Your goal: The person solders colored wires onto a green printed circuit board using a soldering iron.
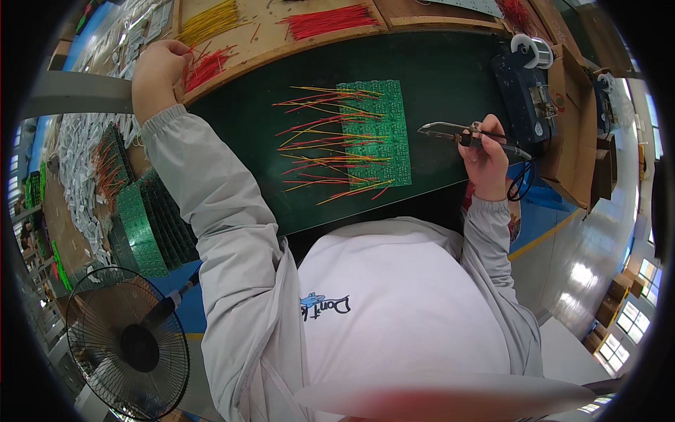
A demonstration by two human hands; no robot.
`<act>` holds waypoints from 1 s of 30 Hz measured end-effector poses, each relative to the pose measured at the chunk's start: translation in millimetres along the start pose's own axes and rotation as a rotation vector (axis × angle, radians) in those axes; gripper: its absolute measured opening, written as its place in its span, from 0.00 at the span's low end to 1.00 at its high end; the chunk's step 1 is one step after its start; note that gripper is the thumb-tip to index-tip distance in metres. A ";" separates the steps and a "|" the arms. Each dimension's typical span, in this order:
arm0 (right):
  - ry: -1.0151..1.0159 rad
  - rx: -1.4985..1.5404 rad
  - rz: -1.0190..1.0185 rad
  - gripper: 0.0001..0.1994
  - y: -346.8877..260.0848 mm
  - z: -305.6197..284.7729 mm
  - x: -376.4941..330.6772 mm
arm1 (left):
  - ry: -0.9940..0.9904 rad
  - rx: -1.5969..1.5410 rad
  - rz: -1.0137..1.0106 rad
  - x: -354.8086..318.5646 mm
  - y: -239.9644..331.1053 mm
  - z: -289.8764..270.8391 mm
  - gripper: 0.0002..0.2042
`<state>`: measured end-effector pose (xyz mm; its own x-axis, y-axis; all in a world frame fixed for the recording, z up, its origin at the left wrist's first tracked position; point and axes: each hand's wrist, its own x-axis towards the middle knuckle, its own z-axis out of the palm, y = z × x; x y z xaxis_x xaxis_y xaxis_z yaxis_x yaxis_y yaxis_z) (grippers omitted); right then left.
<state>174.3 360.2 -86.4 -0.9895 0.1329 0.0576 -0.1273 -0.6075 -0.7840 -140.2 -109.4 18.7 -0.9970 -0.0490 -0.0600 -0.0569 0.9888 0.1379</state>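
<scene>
My left hand (158, 74) reaches to the far left, its fingers pinched together at a small heap of short red wires (206, 69) in the wooden tray. What sits between those fingertips is too small to make out. In my right hand (486, 160), closed fingers hold a soldering iron (517, 150) with a black cord, along with a silver pointed tool (441, 129) that looks like tweezers. Left of these tips, a green circuit board panel (387, 133) lies on the dark green mat. Red and yellow wires (309, 141) stick out past the panel's left edge.
Yellow wires (209, 22) and longer red wires (330, 22) lie in the tray (281, 49). At right stand a solder wire spool (538, 53), a dark blue device (517, 91) and a cardboard box (568, 133). More boards (140, 228) and a fan (130, 344) are at left.
</scene>
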 end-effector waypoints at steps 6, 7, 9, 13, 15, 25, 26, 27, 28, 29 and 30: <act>0.055 -0.041 0.000 0.08 -1.3 2.0 6.2 | 0.068 -0.037 -0.004 9.6 -8.1 -22.4 0.12; 0.043 -0.047 0.007 0.08 -1.0 2.8 6.6 | 0.067 -0.040 0.013 10.4 -8.0 -23.7 0.12; 0.065 -0.023 0.011 0.07 0.3 2.9 5.7 | 0.131 0.038 -0.042 12.3 -10.5 -22.6 0.11; 0.025 0.019 0.034 0.06 0.4 7.3 6.3 | 0.051 0.201 -0.070 2.4 -16.6 -1.9 0.12; 0.026 0.039 0.032 0.07 -3.3 5.1 2.3 | 0.045 0.265 -0.066 -20.0 10.8 1.2 0.13; -0.021 0.106 0.028 0.10 -3.0 -3.8 -0.8 | 0.031 0.358 0.006 -60.2 29.1 -2.7 0.08; -0.018 0.116 0.039 0.10 -2.7 -2.2 1.2 | 0.023 0.369 0.000 -64.7 24.8 -6.1 0.08; -0.022 0.121 0.025 0.10 -1.8 -2.1 2.3 | 0.043 0.356 -0.005 -65.7 20.8 -9.3 0.09; -0.025 0.123 0.009 0.10 -0.3 -3.7 1.6 | 0.063 0.341 -0.008 -64.5 18.8 -9.9 0.09; -0.013 0.130 0.011 0.10 1.6 -6.5 -1.0 | 0.095 0.390 0.024 -62.1 18.0 -2.6 0.10; -0.023 0.103 0.011 0.11 2.7 -7.5 -0.4 | 0.093 0.397 0.021 -58.0 13.6 3.0 0.10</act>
<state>174.9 364.4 -93.2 -0.9920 0.1083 0.0645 -0.1216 -0.6860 -0.7174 -83.1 -92.7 21.1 -0.9992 -0.0230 0.0313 -0.0302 0.9664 -0.2551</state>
